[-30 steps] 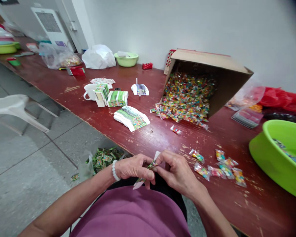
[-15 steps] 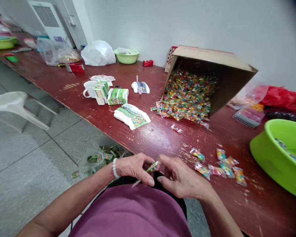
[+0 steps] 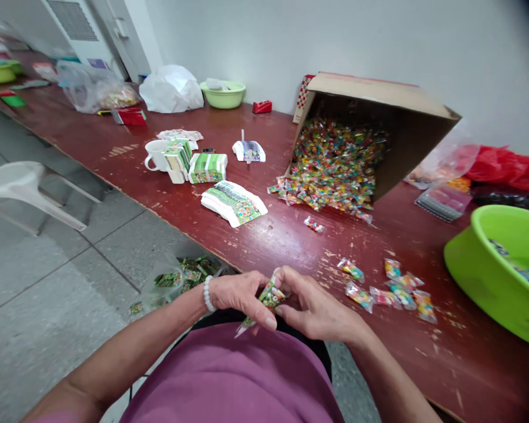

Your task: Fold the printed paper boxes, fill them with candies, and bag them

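Over my lap, at the table's near edge, my left hand (image 3: 243,299) pinches a small green printed paper packet (image 3: 271,295) between thumb and fingers. My right hand (image 3: 311,302) grips its upper right edge; whether anything is inside is hidden. Beyond my hands lies a fanned stack of flat green-and-white packets (image 3: 234,202). Several wrapped candies (image 3: 400,296) are scattered to the right of my right hand, and a single candy (image 3: 313,224) lies farther off. A tipped cardboard box (image 3: 418,111) spills a heap of wrapped candies (image 3: 335,161) toward me.
A green basin (image 3: 471,282) stands at the right edge. Bundled green packets (image 3: 208,167) lie beside a white mug (image 3: 156,155). Below the table, a plastic bag of finished-looking green packets (image 3: 194,273) sits on the left, near a white stool (image 3: 22,182). Red plastic bags (image 3: 506,170) lie at the right rear.
The packet between my hands has turned so its printed face shows more broadly. My right-hand fingers have shifted slightly along its top edge. The camera view has shifted a little.
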A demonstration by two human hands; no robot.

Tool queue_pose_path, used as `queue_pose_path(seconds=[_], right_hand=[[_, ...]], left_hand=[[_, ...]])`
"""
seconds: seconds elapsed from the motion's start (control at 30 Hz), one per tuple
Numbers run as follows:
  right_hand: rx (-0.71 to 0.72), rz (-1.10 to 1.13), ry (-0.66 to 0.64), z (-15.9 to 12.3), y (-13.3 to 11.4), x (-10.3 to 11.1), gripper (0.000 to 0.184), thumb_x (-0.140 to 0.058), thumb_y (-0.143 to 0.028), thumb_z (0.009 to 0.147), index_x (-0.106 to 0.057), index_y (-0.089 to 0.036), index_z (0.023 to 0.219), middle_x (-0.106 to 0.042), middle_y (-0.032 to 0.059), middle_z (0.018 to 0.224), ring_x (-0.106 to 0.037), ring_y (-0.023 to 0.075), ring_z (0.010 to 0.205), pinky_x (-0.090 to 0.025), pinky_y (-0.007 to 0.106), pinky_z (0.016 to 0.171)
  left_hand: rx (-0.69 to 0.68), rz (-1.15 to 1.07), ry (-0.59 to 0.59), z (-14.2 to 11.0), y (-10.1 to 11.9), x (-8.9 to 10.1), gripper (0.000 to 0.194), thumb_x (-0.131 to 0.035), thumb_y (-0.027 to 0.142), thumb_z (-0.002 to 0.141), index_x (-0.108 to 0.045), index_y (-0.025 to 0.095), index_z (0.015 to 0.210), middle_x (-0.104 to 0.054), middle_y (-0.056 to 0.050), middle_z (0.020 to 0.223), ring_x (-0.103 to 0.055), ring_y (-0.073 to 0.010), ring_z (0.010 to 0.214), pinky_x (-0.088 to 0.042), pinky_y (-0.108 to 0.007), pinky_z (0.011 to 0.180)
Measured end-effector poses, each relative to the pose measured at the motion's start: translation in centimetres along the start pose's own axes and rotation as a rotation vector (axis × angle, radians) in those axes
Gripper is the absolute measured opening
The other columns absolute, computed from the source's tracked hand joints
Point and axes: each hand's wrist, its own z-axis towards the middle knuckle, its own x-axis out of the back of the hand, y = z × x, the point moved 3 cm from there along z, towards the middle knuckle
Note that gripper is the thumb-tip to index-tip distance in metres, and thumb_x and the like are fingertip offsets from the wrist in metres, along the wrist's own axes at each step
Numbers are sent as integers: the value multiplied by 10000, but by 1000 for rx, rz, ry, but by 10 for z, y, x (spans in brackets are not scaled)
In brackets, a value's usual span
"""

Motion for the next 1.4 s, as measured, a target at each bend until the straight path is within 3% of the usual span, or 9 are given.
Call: queue_pose_path(seconds=[0.1, 0.23, 0.4, 0.6, 0.7, 0.8, 0.9, 1.07, 1.4], right_hand=[[-51, 87, 223, -1, 9, 3, 163, -596, -204, 864, -521, -225, 1006, -546, -57, 702, -436, 92, 539, -305, 221, 501], [-171, 162, 544, -2, 28, 2, 373, -671, -337, 860, -547, -219, 1192, -419, -101, 548, -373, 98, 468, -272, 220, 454], [-168, 431, 458, 10, 40, -19, 299, -631, -454, 883, -676, -170, 968, -582, -13, 652, -520, 123, 542, -410, 239, 508], [-118, 327, 685, 12, 39, -15, 286, -615, -415, 899, -682, -172, 762, -639, 9, 723, -571, 143, 653, -440, 239, 581], [-129, 351, 705, 14, 38, -13, 253, -609, -407, 906, -686, -176, 839, -651, 2, 720, -600, 154, 684, -458, 242, 610], [-133, 498, 749, 17, 41, -20, 353, -648, -399, 882, -591, -204, 1171, -691, 8, 819, -663, 188, 789, -518, 273, 676], [-126, 580, 807, 18, 42, -28, 477, -663, -394, 873, -485, -226, 1283, -725, 40, 933, -690, 203, 850, -547, 299, 699], [-51, 511, 828, 16, 39, -30, 303, -663, -386, 878, -645, -213, 1126, -736, 77, 1044, -684, 216, 928, -543, 342, 812], [-207, 656, 650, 16, 50, -18, 285, -707, -462, 839, -713, -177, 830, -657, -6, 700, -547, 121, 607, -456, 244, 601]], left_hand=[[-24, -101, 125, 0, 1, 5, 279, -830, 350, 653, -667, 136, 725, -678, -12, 613, -607, -122, 482, -486, -220, 489], [-75, -246, 282, 3, -6, 5, 339, -814, 380, 697, -674, 124, 869, -714, -49, 687, -648, -148, 483, -530, -252, 493], [-162, -383, 413, 15, -20, -3, 421, -814, 455, 699, -668, 100, 870, -709, -75, 712, -678, -185, 541, -560, -297, 535], [-311, -166, 556, 13, -15, -1, 318, -770, 343, 781, -651, 130, 985, -714, -62, 949, -675, -170, 867, -531, -263, 781], [-371, -125, 753, 5, -16, 1, 476, -765, 281, 776, -521, 192, 1175, -703, -55, 1056, -687, -187, 913, -547, -301, 797], [-391, -114, 864, 1, -20, -2, 644, -744, 282, 789, -384, 235, 1321, -705, -28, 971, -701, -176, 765, -560, -295, 686], [-415, -85, 863, 0, -20, -5, 698, -707, 290, 822, -354, 266, 1424, -705, -43, 1042, -703, -174, 786, -563, -284, 686], [-419, -78, 818, -2, -18, -2, 654, -698, 289, 840, -436, 244, 1437, -692, -73, 1180, -690, -195, 938, -559, -282, 791], [-361, -113, 716, -3, -17, -4, 351, -678, 331, 860, -625, 172, 1167, -719, -66, 1038, -648, -182, 885, -525, -278, 789]])
